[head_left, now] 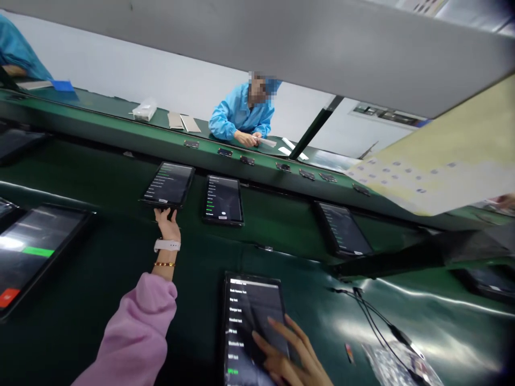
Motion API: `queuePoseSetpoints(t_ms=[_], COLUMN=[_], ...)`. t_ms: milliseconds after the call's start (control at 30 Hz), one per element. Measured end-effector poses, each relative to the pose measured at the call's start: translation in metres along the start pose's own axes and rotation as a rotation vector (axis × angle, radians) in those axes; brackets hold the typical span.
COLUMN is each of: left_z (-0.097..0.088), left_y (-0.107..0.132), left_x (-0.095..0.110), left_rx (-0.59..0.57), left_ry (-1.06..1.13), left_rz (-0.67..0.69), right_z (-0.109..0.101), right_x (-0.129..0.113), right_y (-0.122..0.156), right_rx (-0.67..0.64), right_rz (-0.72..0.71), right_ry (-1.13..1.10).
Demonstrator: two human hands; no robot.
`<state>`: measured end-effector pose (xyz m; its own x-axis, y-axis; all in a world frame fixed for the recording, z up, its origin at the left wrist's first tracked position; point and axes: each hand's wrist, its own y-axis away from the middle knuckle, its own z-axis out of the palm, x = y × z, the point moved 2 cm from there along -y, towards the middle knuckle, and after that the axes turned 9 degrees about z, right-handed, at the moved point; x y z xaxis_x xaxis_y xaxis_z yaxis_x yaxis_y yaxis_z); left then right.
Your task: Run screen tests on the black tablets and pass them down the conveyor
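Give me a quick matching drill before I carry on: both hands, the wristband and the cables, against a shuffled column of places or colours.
Things
1. Left hand
2. Right hand
3. Wristband
4. Cables

Places or colours
A. Black, to the right of the near tablet
B. At the near edge of a far tablet
C. White
D. Over the near tablet's screen

Pairs: 1-B; 2-D; 3-C; 4-A

On the tabletop [197, 327], the front tablet [247, 319] lies bottom centre, cables [398, 335] lower right. Behind it, two tablets [171, 182] [223, 198] sit left of centre.
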<state>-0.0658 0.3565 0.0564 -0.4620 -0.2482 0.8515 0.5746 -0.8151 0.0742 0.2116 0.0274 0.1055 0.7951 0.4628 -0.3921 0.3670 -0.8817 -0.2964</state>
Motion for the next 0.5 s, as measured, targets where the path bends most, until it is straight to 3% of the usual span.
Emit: queuePoseSetpoints(t_ms=[67,133,200,300,400,500], left_z=[-0.004,-0.002,0.004,0.001,-0.037,-0.113], left_y=[-0.001,-0.001,0.002,0.019,0.066,0.143], left_x=[0.001,0.001,0.001,0.006,0.019,0.028], left_rx=[0.009,-0.032,-0.100,-0.172,-0.199,-0.164], left_ry=[0.047,0.085,0.111,0.120,0.095,-0.010], left_rz=[-0.053,-0.123,-0.188,-0.210,-0.206,-0.333], right_z=[-0.010,-0.014,-0.010,0.008,0.028,0.044], right_x=[0.014,0.032,0.053,0.092,0.123,0.142], right_y=[-0.024,-0.060,-0.107,-0.183,-0.245,-0.284], right_rx=[-0.028,0.000,0.103,0.135,0.133,0.120], right_rz=[0.194,0.299,0.256,0.280,0.269,0.267], right_ry=[-0.021,-0.041,-0.033,0.090,0.125,0.149])
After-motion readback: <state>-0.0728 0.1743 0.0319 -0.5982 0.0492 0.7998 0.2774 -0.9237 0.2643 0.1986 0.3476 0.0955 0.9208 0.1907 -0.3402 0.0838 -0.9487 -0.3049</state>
